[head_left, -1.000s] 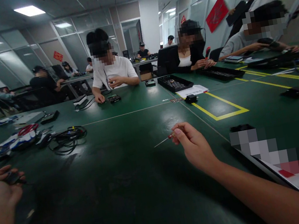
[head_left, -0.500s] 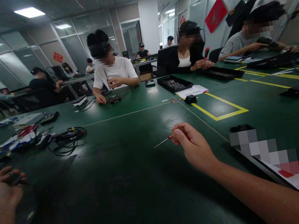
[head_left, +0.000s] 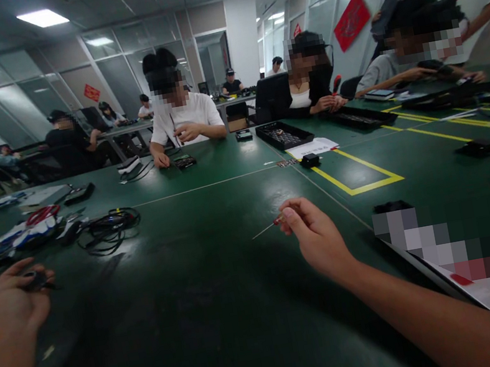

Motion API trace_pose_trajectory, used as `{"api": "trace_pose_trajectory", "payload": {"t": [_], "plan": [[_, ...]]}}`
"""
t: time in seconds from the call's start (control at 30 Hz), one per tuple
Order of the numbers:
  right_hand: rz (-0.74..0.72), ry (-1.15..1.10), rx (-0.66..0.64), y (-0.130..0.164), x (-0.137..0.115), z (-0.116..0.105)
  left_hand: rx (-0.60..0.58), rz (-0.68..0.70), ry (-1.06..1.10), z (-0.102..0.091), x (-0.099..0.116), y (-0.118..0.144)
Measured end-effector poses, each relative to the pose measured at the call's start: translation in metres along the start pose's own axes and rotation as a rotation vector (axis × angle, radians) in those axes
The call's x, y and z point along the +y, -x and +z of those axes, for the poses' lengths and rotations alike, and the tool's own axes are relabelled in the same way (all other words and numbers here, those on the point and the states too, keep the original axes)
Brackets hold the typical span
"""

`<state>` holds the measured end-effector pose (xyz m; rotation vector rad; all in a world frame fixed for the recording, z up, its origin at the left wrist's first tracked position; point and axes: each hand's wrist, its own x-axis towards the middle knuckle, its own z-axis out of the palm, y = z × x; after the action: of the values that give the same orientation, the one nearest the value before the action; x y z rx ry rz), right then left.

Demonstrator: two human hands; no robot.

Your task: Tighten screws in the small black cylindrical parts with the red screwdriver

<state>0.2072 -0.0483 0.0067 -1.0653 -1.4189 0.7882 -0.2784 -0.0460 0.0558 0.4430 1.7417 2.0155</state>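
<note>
The green surface point(head_left: 196, 230) is stretching beneath and beyond both your grips. Across it, beyond your right grip and a little to its left, a co-worker in a white shirt point(head_left: 190, 117) is sitting over some small parts. An open black tray point(head_left: 272, 142) is lying well beyond your right grip, and a white-and-red item point(head_left: 482, 293), partly blurred, is resting to that grip's right, beside your forearm. Black cables point(head_left: 108, 230) are lying heaped beyond your left grip, to its right.

Your right grip point(head_left: 318, 237) is clamping a screwdriver by its handle, thumb against fingers; your left grip point(head_left: 16, 296), well apart to the left, is closing its fingers around a dark object. A small black block point(head_left: 310, 160) is standing beyond your right grip.

The screwdriver point(head_left: 276, 221) is pointing leftward out of your right grip, its tip apparently touching nothing. The dark object point(head_left: 34, 280) is sitting among your left fingers, too hidden for you to be making out its details.

As for progress, you are seemingly having both pieces in hand, so picking up is looking done; tip and object are not meeting, so any tool work between them is looking left. Whether the object is carrying finished work, you cannot be telling.
</note>
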Motion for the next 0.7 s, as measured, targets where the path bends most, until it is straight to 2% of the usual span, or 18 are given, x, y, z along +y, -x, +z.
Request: {"api": "trace_pose_trajectory", "payload": {"t": [0.17, 0.3, 0.43, 0.7], "plan": [[0.024, 0.037, -0.018, 0.000, -0.001, -0.001, -0.147, -0.001, 0.071, 0.036, -0.002, 0.032], [0.027, 0.046, -0.010, 0.001, -0.001, -0.001, -0.400, -0.044, 0.046, 0.066, -0.014, 0.070], [-0.003, 0.029, 0.031, 0.001, -0.001, -0.001, -0.697, -0.072, -0.049, 0.096, -0.034, 0.114], [-0.033, 0.032, 0.139, 0.000, -0.002, -0.002, -1.106, -0.157, 0.027, 0.147, -0.062, 0.193]]}}
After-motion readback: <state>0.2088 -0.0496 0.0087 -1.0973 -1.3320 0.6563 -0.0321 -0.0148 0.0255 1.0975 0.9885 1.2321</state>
